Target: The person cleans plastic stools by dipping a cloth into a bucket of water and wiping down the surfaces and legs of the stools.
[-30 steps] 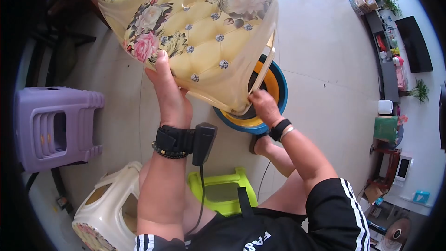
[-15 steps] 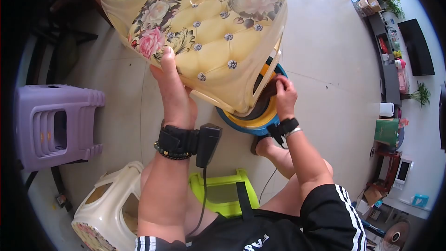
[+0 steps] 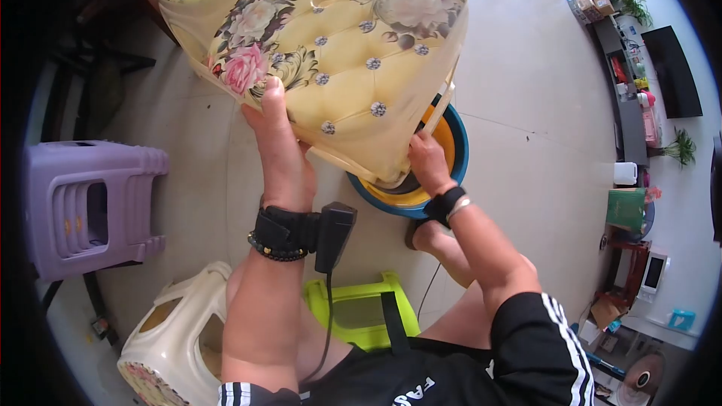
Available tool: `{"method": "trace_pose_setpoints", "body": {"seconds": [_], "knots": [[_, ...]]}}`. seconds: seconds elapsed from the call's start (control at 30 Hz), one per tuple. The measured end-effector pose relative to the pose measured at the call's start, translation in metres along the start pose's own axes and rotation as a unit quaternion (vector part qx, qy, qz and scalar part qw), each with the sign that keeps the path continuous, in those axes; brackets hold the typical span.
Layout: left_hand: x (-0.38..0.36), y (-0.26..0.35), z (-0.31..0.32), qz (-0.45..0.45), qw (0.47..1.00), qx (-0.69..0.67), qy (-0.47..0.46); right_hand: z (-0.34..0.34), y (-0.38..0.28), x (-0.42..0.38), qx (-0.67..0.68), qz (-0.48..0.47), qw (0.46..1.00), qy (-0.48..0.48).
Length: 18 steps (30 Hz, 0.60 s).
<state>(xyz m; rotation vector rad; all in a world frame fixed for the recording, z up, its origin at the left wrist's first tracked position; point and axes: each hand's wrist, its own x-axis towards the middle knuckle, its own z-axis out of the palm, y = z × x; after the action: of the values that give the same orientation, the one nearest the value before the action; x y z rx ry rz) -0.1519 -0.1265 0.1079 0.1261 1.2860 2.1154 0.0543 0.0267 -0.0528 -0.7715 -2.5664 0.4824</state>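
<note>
A plastic stool (image 3: 331, 60) with a cream tufted print, roses and jewel dots is held tilted, its seat facing me. My left hand (image 3: 278, 143) grips its near left edge, thumb on the printed top and fingers underneath. My right hand (image 3: 430, 162) is closed at the stool's right side, fingertips by the opening between its legs. A dark cloth, seen at those fingers earlier, is now mostly hidden behind the hand and stool. Below stands a blue basin (image 3: 461, 143) with a yellow inside, partly covered by the stool.
A stack of purple stools (image 3: 98, 203) stands at left. Near my legs are a cream stool (image 3: 177, 308) and a lime-green stool (image 3: 361, 304). A wall-side cabinet (image 3: 620, 90), a television (image 3: 673, 71) and a fan (image 3: 639, 380) line the right.
My right hand has moved left and slightly down, from over the basin to against the stool's side, and the dark cloth has gone mostly out of sight. The left hand's grip is unchanged.
</note>
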Motion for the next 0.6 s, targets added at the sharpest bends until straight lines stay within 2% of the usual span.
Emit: {"method": "trace_pose_setpoints", "body": {"seconds": [0.07, 0.1, 0.13, 0.17, 0.2, 0.27, 0.37, 0.43, 0.47, 0.53, 0.6], "knots": [[-0.007, 0.001, 0.005, 0.002, 1.000, 0.022, 0.013, 0.001, 0.030, 0.026, -0.122, -0.047, 0.991, -0.021], [-0.008, 0.000, 0.007, 0.005, 0.999, 0.034, 0.031, 0.002, 0.050, 0.041, -0.142, -0.033, 0.989, 0.003], [-0.008, 0.001, 0.008, 0.010, 0.998, 0.046, 0.049, -0.008, 0.050, 0.056, -0.055, 0.063, 0.996, 0.026], [-0.008, 0.002, 0.010, 0.006, 0.997, 0.049, 0.053, -0.017, 0.053, 0.069, -0.077, 0.098, 0.992, 0.011], [-0.008, 0.002, 0.010, 0.002, 0.997, 0.052, 0.057, -0.014, 0.065, 0.077, -0.105, 0.074, 0.990, 0.063], [-0.006, 0.001, 0.008, -0.006, 0.998, 0.041, 0.048, -0.009, 0.076, 0.081, -0.119, 0.029, 0.987, 0.107], [0.000, 0.000, 0.001, -0.009, 1.000, 0.015, 0.017, 0.003, 0.060, 0.064, -0.105, 0.042, 0.988, 0.109], [0.006, -0.002, 0.000, -0.008, 1.000, 0.010, 0.011, 0.011, 0.041, 0.035, -0.073, -0.004, 0.991, 0.116], [0.006, -0.001, 0.003, -0.008, 0.999, 0.022, 0.027, 0.004, 0.026, 0.023, -0.094, -0.032, 0.992, 0.075], [0.003, 0.002, 0.008, -0.011, 0.997, 0.050, 0.056, 0.010, 0.008, 0.004, -0.078, -0.030, 0.994, 0.071], [0.005, 0.000, 0.001, -0.015, 0.999, 0.026, 0.022, 0.009, -0.001, -0.004, -0.037, -0.006, 0.997, 0.069]]}}
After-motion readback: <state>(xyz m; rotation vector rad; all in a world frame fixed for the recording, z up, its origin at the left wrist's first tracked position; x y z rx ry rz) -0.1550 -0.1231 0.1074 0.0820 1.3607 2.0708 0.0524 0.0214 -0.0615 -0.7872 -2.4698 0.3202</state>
